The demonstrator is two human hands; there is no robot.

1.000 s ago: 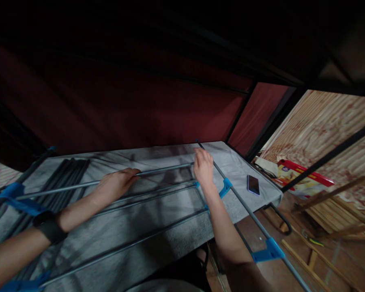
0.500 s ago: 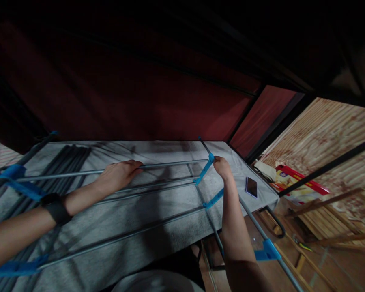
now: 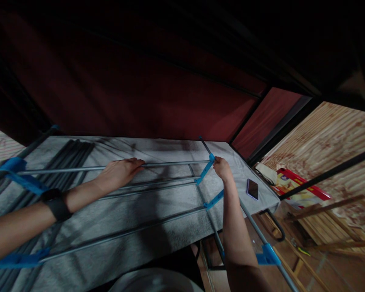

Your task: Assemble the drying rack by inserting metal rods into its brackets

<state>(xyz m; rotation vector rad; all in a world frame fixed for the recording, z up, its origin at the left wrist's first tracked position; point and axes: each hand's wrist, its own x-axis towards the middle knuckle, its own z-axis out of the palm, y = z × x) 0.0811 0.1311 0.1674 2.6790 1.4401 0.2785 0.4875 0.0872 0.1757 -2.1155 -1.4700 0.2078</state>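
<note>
A frame of grey metal tubes joined by blue plastic connectors stands over a cloth-covered table. My left hand (image 3: 123,171), with a dark watch on its wrist, is closed around the upper cross tube (image 3: 176,163) near its middle. At that tube's right end, my right hand (image 3: 222,167) grips a blue connector (image 3: 205,170); the fingertips are partly hidden behind it. The tube's left end meets another blue connector (image 3: 27,180). Below run more cross tubes (image 3: 124,233), one ending in a blue connector (image 3: 213,199) beside my right forearm.
Several loose dark tubes (image 3: 65,160) lie on the table's left side. A phone (image 3: 252,189) rests on the grey cloth (image 3: 182,227) at right. Beyond the table edge are a red and yellow box (image 3: 301,188), a wooden chair (image 3: 337,223) and a tool on the floor (image 3: 301,248).
The view has shifted slightly. Both hands keep their holds on the tube and the connector, and the frame has hardly moved.
</note>
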